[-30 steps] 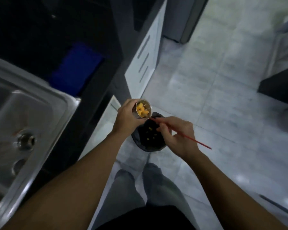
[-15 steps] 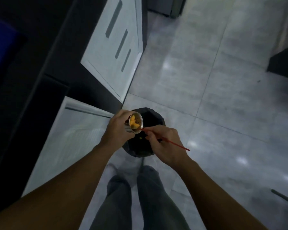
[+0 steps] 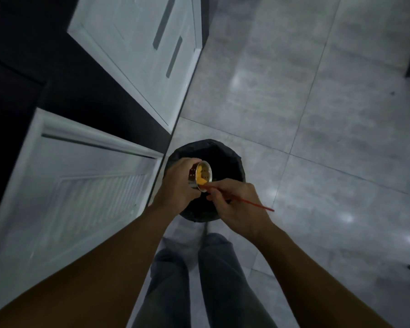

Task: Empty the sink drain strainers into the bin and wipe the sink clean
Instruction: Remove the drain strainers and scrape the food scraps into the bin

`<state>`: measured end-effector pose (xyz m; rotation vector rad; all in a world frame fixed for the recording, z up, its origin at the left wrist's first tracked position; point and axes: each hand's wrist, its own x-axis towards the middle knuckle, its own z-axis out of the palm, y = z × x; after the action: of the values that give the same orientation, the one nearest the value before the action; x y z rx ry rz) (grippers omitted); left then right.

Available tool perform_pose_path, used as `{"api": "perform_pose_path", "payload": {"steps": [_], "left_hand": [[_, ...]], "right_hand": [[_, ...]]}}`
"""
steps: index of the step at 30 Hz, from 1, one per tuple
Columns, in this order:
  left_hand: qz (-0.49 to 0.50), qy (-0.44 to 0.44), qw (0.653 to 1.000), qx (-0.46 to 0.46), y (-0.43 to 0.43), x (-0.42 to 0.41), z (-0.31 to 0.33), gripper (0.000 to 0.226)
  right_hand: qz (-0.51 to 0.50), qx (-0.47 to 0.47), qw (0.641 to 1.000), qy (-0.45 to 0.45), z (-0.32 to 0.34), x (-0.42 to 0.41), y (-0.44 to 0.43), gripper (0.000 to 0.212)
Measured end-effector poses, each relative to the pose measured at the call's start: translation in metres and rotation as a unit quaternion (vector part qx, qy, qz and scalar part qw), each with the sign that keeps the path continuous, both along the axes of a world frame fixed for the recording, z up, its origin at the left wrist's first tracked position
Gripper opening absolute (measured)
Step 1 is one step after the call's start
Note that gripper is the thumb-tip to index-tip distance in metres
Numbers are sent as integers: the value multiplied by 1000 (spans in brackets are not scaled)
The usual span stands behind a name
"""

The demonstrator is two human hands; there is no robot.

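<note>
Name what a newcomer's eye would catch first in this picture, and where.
The bright yellow scraps in the metal strainer, mid-frame, stand out first; the left hand holds it tilted over the black bin. Beside it, the right hand pinches a thin red stick, its tip at the strainer's rim.

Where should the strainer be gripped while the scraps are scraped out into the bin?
Around its round metal wall, coming from the closed bottom on the left, as the left hand does. The strainer lies tipped, mouth open rightward over the bin, so the stick needs that side free.
</note>
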<state>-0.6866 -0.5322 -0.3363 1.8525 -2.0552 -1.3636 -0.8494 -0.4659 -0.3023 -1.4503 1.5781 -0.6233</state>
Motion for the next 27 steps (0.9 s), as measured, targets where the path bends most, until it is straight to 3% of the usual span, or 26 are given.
{"api": "perform_pose_path", "payload": {"steps": [8, 12, 16, 27], "left_hand": [[-4, -9, 1000, 2, 0, 18, -7, 73], [-4, -10, 1000, 10, 1, 24, -13, 75], [-12, -5, 1000, 18, 2, 20, -16, 76], [-12, -46, 999, 21, 4, 20, -23, 77]], "right_hand": [[-57, 56, 997, -15, -18, -6, 2, 18], [-129, 80, 986, -68, -22, -11, 12, 19], [-122, 80, 982, -121, -24, 0, 13, 22], [-135, 95, 983, -81, -48, 4, 22, 19]]}}
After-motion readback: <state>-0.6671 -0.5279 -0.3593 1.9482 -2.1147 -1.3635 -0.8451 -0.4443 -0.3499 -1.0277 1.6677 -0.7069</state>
